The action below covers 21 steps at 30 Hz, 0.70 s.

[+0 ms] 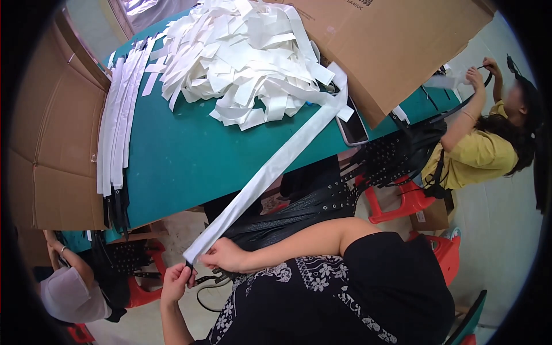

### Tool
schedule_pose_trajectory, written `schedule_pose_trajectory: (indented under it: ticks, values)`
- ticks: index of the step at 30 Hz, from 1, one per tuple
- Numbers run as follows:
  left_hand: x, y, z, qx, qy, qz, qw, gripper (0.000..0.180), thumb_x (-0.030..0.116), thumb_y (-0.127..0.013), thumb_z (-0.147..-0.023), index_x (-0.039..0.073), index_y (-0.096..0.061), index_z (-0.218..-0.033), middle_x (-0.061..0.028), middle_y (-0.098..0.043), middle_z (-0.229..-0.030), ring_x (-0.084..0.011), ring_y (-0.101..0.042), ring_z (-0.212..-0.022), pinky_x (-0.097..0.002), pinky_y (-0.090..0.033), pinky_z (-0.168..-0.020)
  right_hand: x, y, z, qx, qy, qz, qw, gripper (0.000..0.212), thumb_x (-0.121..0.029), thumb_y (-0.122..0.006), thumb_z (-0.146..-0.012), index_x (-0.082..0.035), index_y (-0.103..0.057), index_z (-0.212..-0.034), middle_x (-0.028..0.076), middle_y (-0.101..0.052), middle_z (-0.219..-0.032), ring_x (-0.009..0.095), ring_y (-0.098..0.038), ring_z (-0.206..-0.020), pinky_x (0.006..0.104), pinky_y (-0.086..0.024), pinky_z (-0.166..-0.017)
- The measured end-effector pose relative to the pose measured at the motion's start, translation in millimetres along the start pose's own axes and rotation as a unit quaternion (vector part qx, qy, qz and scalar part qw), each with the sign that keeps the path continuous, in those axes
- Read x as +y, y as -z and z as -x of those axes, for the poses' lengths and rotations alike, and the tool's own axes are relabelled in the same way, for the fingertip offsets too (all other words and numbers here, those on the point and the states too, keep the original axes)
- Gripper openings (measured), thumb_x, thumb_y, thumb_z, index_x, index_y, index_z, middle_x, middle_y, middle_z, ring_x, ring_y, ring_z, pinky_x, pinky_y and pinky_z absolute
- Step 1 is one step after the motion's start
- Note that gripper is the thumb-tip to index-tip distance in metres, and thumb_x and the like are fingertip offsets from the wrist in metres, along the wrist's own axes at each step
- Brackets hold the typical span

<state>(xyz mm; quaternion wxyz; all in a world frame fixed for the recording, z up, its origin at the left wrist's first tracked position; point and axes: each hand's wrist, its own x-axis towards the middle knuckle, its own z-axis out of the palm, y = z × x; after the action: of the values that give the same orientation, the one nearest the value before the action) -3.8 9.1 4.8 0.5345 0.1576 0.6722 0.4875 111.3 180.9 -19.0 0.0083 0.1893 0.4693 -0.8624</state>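
A long white sleeve [270,168], flat and thin like fabric or soft plastic, slants from my hands up to the table's near edge, its far end beside the phone. My left hand [176,284] pinches a short black belt end [189,265] that sticks out of the sleeve's lower end. Just to its right, my right hand [226,255] is closed with its fingertips at that same end of the sleeve. Black belts with metal eyelets [299,214] lie in a bundle across my lap, partly behind my right arm.
A heap of white sleeves [230,57] covers the far middle of the green table [178,161]. Sleeved belts [118,115] lie side by side at left, by upright cardboard [63,132]. A phone [352,127] rests beside a cardboard box [379,52]. Co-workers sit at right [471,149] and lower left [75,293].
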Motion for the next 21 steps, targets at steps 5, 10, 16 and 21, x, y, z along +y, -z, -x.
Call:
schedule_pose_trajectory:
  ticks: [5, 10, 16, 21]
  values:
    - [-4.7, 10.4, 12.3, 0.002, -0.012, 0.003, 1.0, 0.022, 0.014, -0.048, -0.086, -0.002, -0.057, -0.073, -0.0016, -0.049, -0.051, -0.0072, -0.042, -0.042, -0.0203, -0.034, -0.041, -6.8, -4.6, 7.8, 0.036, 0.022, 0.107, 0.993, 0.022, -0.021, -0.059, -0.075, 0.0, -0.061, -0.067, 0.004, -0.058, -0.057, 0.01, -0.054, -0.051, 0.0266, -0.043, -0.05]
    - [-9.7, -0.4, 24.3, 0.082, -0.025, -0.046, 0.995, 0.023, 0.011, -0.049, -0.085, -0.002, -0.059, -0.07, -0.0001, -0.048, -0.048, -0.0047, -0.039, -0.04, -0.0187, -0.03, -0.039, 14.5, -10.6, 9.4, 0.057, -0.014, 0.161, 0.985, 0.027, -0.025, -0.06, -0.073, -0.001, -0.061, -0.06, 0.004, -0.057, -0.053, 0.012, -0.056, -0.049, 0.0268, -0.044, -0.052]
    - [-1.5, -25.7, 13.9, 0.058, -0.073, 0.026, 0.995, 0.021, 0.02, -0.041, -0.089, 0.002, -0.044, -0.099, -0.0002, -0.045, -0.052, -0.0047, -0.036, -0.042, -0.019, -0.028, -0.04, 18.7, -23.3, 26.5, -0.043, -0.072, 0.135, 0.987, 0.018, -0.018, -0.062, -0.071, -0.002, -0.061, -0.062, 0.004, -0.059, -0.056, 0.011, -0.055, -0.05, 0.0238, -0.044, -0.05]
    - [-10.9, -20.0, 11.1, 0.064, -0.118, 0.05, 0.99, 0.038, 0.037, -0.037, -0.091, 0.003, -0.04, -0.107, -0.0008, -0.043, -0.053, -0.0053, -0.036, -0.041, -0.0188, -0.027, -0.039, -4.4, 29.0, 20.6, -0.026, -0.136, 0.083, 0.987, 0.042, -0.041, -0.064, -0.075, -0.008, -0.056, -0.098, 0.0, -0.058, -0.084, 0.01, -0.054, -0.076, 0.0249, -0.045, -0.064]
